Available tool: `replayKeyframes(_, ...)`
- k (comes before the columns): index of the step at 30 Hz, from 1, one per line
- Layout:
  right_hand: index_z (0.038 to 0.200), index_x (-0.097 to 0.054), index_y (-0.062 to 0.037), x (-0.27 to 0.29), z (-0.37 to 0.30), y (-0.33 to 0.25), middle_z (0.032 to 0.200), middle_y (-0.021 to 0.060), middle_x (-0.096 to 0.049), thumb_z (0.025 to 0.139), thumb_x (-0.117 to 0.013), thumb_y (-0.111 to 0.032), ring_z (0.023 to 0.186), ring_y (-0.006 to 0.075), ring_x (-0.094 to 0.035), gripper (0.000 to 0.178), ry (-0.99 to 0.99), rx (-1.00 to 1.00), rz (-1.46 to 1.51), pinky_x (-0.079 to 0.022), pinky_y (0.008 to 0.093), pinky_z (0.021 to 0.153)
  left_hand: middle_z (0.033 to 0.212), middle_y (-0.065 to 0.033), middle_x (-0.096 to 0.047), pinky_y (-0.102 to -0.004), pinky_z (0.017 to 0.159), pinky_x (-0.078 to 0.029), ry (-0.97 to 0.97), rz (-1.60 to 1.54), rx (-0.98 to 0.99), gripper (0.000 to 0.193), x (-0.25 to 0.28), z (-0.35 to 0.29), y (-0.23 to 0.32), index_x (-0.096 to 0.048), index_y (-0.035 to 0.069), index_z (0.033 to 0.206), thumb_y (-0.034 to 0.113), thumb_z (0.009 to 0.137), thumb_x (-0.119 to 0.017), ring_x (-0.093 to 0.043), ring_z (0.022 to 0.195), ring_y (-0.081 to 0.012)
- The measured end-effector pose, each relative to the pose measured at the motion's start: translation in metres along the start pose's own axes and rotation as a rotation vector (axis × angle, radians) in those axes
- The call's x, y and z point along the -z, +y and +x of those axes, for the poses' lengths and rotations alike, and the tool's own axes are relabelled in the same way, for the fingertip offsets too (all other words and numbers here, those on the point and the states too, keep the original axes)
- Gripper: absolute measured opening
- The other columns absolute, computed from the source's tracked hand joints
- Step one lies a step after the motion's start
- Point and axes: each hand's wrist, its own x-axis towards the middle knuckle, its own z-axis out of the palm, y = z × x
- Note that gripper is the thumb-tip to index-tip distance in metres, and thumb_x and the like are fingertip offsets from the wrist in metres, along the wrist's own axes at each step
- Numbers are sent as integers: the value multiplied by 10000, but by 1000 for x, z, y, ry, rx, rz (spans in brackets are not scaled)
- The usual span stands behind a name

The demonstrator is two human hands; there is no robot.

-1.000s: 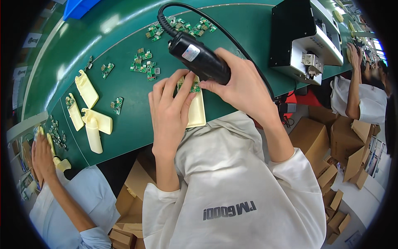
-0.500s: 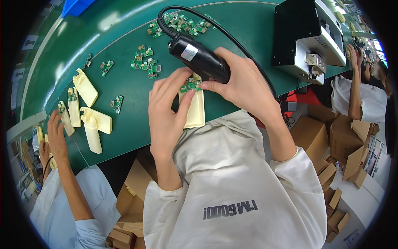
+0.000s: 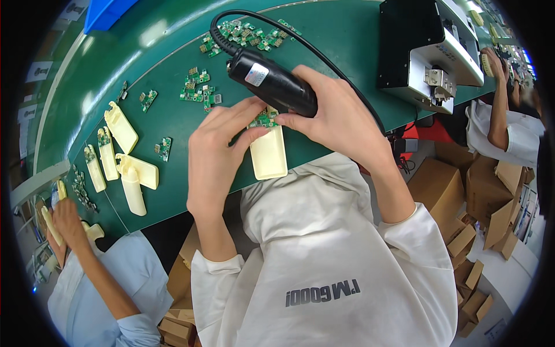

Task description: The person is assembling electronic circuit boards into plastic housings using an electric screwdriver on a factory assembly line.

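Note:
In my right hand is a black electric screwdriver, gripped around its lower body, its cord looping off the far end. A cream plastic housing lies under both hands near the table's front edge. At its far end sits a green circuit board. My left hand is closed with thumb and fingers on this board and the end of the housing. My right thumb reaches the board's right side. The screwdriver's tip is hidden behind my fingers.
Several loose circuit boards lie ahead, with a larger pile behind. Cream housings rest at left, some with boards inside. A black-and-white machine stands at right. A co-worker's hand is far left; cardboard boxes are below right.
My left hand has shifted left and its wrist has swung outward. The screwdriver has moved slightly left. The co-worker's hand at left has drawn back from the cream housings, holding a cream piece.

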Motion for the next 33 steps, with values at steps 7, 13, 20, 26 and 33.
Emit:
replayKeyframes(7,951,-543,32,-2,2,-2,728,167,-587,717,-820,-193,618,307,-476,427,-42,-18,61,-444,358,622,1055,-37,-701,-331,767,-496,84,10,-66,336,-6,-4,-7,-706,43,1045,73,714,-754,-587,854,-226)
replayKeyframes(13,957,-547,37,-3,4,-3,703,190,-599,728,-813,-170,607,342,-546,407,-32,-3,45,-446,389,594,1028,-18,-708,-306,755,-487,94,-28,-63,369,-5,-3,-11,-707,51,1054,79,693,-775,-582,870,-199)
replayKeyframes(20,956,-551,40,-3,5,-5,734,135,-648,717,-827,-153,637,182,-604,413,-66,-67,58,-494,310,661,1014,-10,-732,-260,689,-477,109,-244,145,304,-5,-4,-14,-719,23,943,78,660,-813,-593,837,-149)
replayKeyframes(26,970,-554,38,-6,4,-2,679,192,-594,728,-813,-156,576,343,-533,404,-39,3,108,-436,391,567,1027,-28,-732,-264,693,-491,99,-251,135,276,-3,-5,-16,-719,10,911,69,658,-815,-598,818,-151)
replayKeyframes(33,1003,-567,21,-3,6,-6,787,132,-683,721,-835,-179,734,173,-685,438,-102,-67,21,-520,303,704,1036,-48,-728,-273,752,-506,135,-279,225,498,-5,-6,-8,-682,57,1124,92,650,-832,-609,832,-155)
